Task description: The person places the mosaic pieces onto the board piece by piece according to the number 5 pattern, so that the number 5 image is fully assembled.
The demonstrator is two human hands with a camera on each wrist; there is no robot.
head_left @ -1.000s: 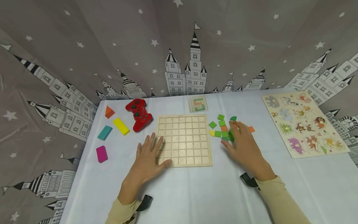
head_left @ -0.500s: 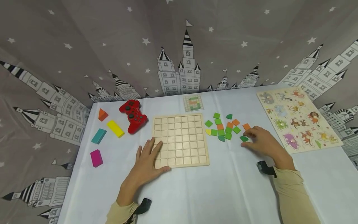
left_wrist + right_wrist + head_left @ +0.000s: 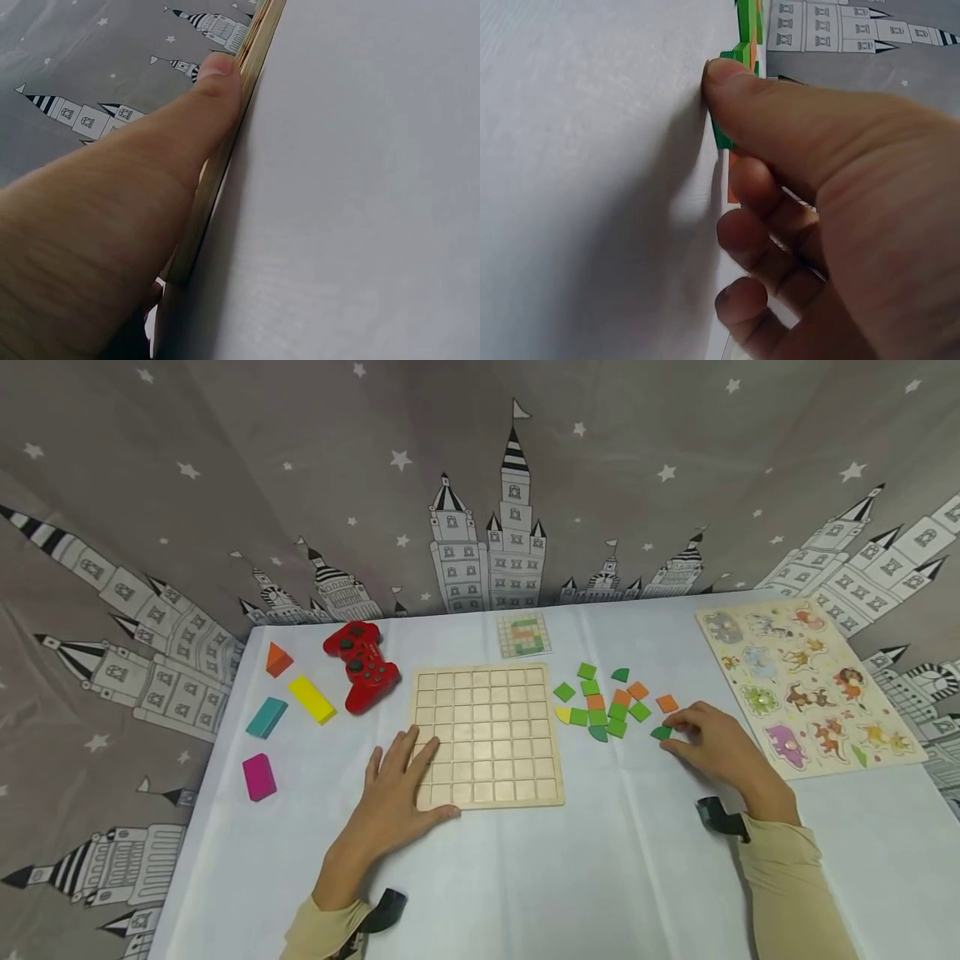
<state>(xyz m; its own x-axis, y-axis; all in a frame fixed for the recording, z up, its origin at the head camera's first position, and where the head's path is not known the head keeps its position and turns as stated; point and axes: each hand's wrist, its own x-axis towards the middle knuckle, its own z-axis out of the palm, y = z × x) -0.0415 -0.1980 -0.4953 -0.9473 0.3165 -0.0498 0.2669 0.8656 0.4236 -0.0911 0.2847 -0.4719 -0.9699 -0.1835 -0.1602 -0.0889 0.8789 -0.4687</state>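
right hand (image 3: 712, 746) is pinching one dark green piece (image 3: 661, 732) | left hand (image 3: 393, 785) is lying flat on one wooden board (image 3: 487, 735) | white table (image 3: 600, 860)

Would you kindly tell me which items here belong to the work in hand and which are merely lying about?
In use:
wooden grid board, under left hand
dark green tile, at right hand
loose tiles
pattern card

Lying about:
red game controller
coloured blocks
animal puzzle
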